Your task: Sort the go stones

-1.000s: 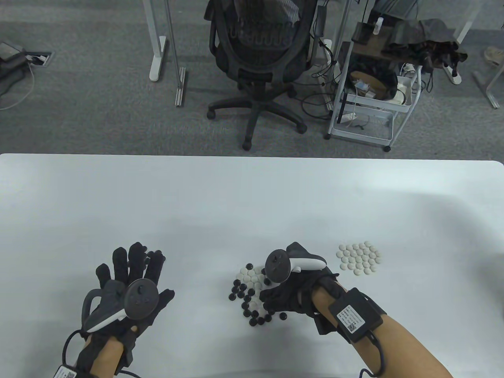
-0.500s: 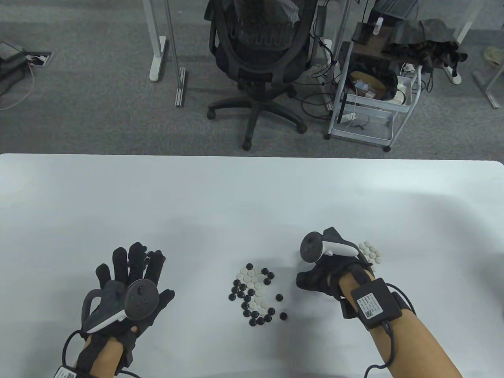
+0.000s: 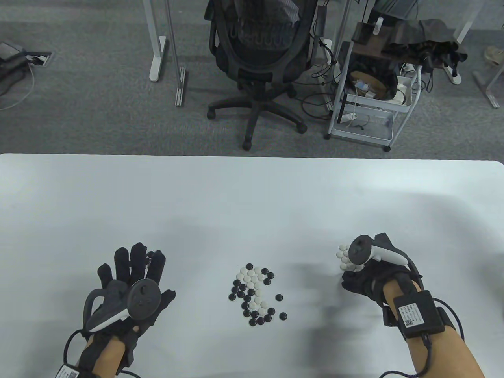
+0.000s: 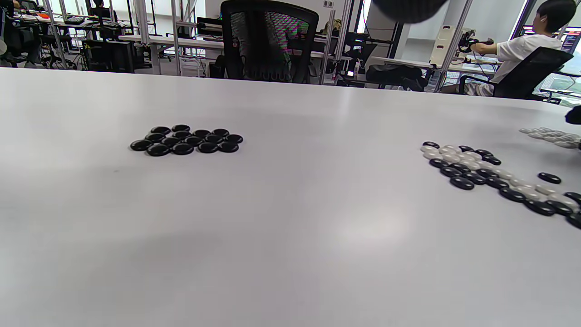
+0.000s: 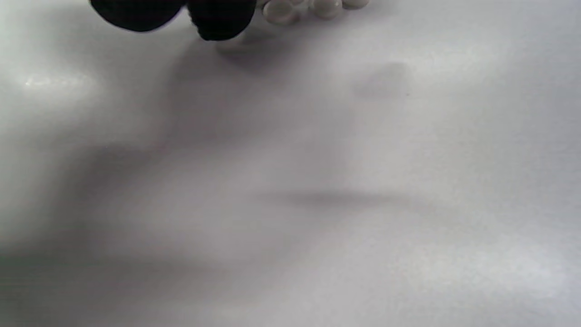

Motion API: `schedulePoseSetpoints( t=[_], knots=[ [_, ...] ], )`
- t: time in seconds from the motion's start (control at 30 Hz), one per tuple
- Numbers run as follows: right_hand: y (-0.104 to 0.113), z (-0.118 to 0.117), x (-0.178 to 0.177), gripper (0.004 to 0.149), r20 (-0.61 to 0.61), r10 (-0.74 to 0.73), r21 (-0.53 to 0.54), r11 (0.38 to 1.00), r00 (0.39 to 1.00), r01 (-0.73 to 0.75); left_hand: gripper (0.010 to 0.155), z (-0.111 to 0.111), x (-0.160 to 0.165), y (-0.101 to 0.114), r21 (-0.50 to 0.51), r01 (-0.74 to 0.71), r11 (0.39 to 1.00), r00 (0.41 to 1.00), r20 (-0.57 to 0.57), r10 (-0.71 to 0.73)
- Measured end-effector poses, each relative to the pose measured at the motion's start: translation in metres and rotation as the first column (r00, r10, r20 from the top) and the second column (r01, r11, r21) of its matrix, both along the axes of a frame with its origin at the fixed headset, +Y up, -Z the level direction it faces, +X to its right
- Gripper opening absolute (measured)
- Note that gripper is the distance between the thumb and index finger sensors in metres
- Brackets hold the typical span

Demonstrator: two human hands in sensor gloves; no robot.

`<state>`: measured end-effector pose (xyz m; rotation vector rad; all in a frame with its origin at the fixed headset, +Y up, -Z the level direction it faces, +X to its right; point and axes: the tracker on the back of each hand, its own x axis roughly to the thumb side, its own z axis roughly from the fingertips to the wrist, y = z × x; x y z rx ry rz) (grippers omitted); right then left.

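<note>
A mixed heap of black and white Go stones point(image 3: 255, 295) lies in the middle of the near table; it also shows in the left wrist view point(image 4: 492, 177). My left hand point(image 3: 132, 271) stays spread with straight fingers over the sorted black stones point(image 4: 186, 141), which peek out between its fingers point(image 3: 149, 258). My right hand point(image 3: 360, 275) is curled at the near edge of the sorted white stones point(image 3: 343, 254). In the right wrist view its thumb and forefinger tips point(image 5: 222, 18) meet, with a pale white stone point(image 5: 230, 43) just under them beside the other white stones point(image 5: 281, 10).
Two stray black stones point(image 3: 280, 306) lie just right of the mixed heap. The white table point(image 3: 252, 204) stretches far beyond the stones. An office chair point(image 3: 258, 59) and a wire cart point(image 3: 370, 106) stand on the floor behind the far edge.
My right hand left the mixed heap, fingers pinched, and travelled right to the white pile. One black stone was nudged out beside the heap. My left hand stayed put.
</note>
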<state>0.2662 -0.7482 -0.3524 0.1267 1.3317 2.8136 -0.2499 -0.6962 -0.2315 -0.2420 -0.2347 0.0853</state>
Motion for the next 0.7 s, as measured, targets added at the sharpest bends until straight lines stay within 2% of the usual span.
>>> schedulePoseSetpoints(
  t=[0.27,0.33,0.47,0.57,0.7],
  knots=[
    [0.002,-0.004,0.004,0.061,0.033,-0.042,0.032,0.999,0.999,0.041,0.077,0.0,0.0,0.001,0.002,-0.003,1.0,1.0,0.0,0.003],
    [0.012,0.0,0.0,0.064,0.009,-0.1,0.087,0.991,0.995,0.099,0.077,-0.001,0.0,0.001,0.005,-0.006,1.0,1.0,0.008,0.006],
    [0.05,0.017,-0.02,0.073,-0.082,-0.205,0.209,0.953,0.975,0.218,0.077,0.0,0.003,0.002,0.018,-0.007,1.0,1.0,0.028,0.007],
    [0.078,0.034,-0.042,0.074,-0.226,-0.254,0.335,0.886,0.94,0.32,0.077,0.002,0.007,0.003,0.046,-0.005,0.999,0.999,0.049,0.002],
    [0.098,0.056,-0.062,0.076,-0.337,-0.282,0.443,0.794,0.898,0.416,0.076,0.005,0.011,0.005,0.075,0.004,0.997,0.998,0.065,-0.009]
  ],
)
